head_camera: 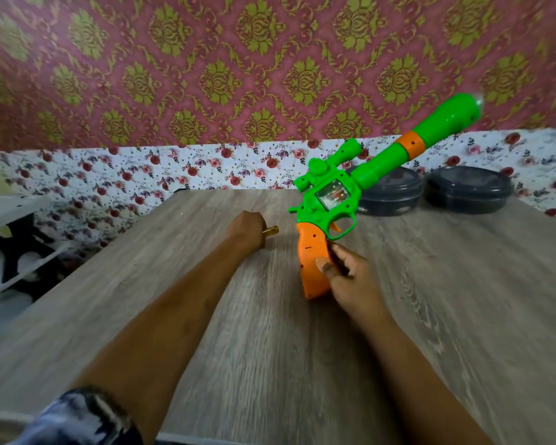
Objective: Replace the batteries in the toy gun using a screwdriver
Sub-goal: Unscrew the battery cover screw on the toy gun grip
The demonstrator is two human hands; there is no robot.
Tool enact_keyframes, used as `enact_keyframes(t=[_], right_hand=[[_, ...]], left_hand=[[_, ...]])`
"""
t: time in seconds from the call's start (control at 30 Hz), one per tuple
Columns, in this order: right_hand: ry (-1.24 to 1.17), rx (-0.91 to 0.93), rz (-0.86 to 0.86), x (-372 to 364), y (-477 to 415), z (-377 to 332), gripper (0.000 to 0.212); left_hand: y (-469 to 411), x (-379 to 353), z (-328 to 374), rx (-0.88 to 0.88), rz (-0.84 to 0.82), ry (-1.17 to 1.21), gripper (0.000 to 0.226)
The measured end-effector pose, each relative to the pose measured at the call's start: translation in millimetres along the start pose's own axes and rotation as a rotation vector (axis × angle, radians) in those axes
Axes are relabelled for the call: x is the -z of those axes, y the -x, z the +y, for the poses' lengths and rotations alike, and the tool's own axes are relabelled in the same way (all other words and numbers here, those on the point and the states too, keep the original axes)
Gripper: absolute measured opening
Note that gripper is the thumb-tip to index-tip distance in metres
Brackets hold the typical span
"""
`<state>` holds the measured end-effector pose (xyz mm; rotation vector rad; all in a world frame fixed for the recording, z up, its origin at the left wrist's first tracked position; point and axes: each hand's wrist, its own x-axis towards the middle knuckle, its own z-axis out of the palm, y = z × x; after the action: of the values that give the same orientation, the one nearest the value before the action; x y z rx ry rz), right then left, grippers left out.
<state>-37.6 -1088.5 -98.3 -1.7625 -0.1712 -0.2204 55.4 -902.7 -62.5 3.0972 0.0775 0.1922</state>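
A green toy gun with an orange grip and an orange band on its long barrel is held up over the wooden table, barrel pointing up and to the right. My right hand grips the orange handle from the right side, thumb on its face. My left hand is curled into a fist on the table left of the gun, holding a gold-coloured battery whose end sticks out to the right. No screwdriver is visible.
Two dark round lidded containers stand at the table's far right, behind the gun. A floral cloth runs along the wall behind the table. A white shelf unit stands to the left of the table.
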Motion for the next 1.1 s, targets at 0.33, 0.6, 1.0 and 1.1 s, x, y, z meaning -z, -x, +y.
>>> enact_keyframes(t=[0.33,0.6,1.0,1.1], right_hand=[[-0.05,-0.029,-0.013,5,10,-12,0.036],[-0.11,-0.05,-0.02,4,11,-13,0.038],[-0.184,-0.043,-0.022,3,9,-6,0.039],[-0.183,-0.044,-0.021,3,6,-4,0.04]], left_hand=[[16,24,-25,0.061,0.182,0.348,0.023],[31,34,-44,-0.194,0.256,0.517,0.032],[58,-21,-87,-0.094,0.563,0.218,0.025],[62,-21,-87,-0.019,0.475,0.128,0.023]])
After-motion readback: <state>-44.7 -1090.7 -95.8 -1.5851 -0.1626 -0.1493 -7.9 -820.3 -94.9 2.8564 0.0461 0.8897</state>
